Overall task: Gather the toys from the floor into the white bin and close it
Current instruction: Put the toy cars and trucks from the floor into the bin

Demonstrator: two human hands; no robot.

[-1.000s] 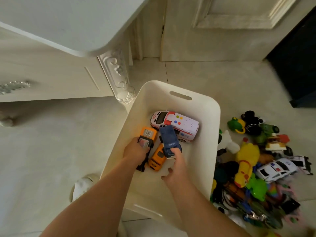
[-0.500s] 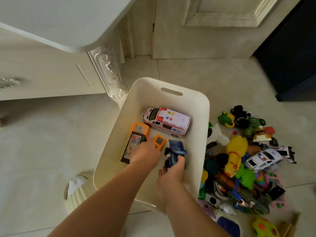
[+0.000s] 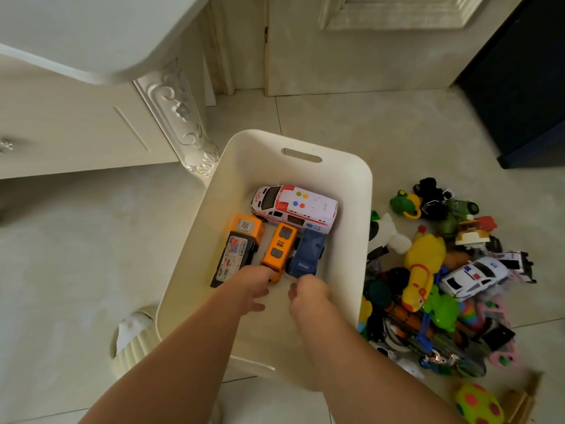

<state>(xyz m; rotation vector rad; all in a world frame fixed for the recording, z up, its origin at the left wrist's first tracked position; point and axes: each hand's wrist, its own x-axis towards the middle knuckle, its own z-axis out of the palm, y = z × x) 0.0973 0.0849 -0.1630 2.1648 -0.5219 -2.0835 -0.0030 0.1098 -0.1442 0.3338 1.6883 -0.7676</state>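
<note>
The white bin (image 3: 362, 191) stands open on the tiled floor. Inside it lie a white ambulance (image 3: 298, 206), an orange-and-black truck (image 3: 237, 255), an orange truck (image 3: 279, 247) and a blue truck (image 3: 305, 254), the last three side by side. My left hand (image 3: 253, 286) is inside the bin, fingertips on the orange truck's near end, thumb spread apart. My right hand (image 3: 307, 293) is just behind the blue truck with loosely curled fingers, gripping nothing. A pile of toys lies on the floor right of the bin, among them a yellow rubber chicken (image 3: 425, 264) and a white police car (image 3: 474, 275).
A white cabinet with an ornate carved leg (image 3: 180, 117) stands left of the bin under a white tabletop. A door (image 3: 351, 56) is at the back and dark furniture (image 3: 519, 87) at the right. A ribbed cream object (image 3: 131, 341) sits by the bin's near left corner.
The orange and blue trucks now lie flat, side by side on the bin floor. The blue truck was tipped in my right hand before. Both hands have drawn back toward me.
</note>
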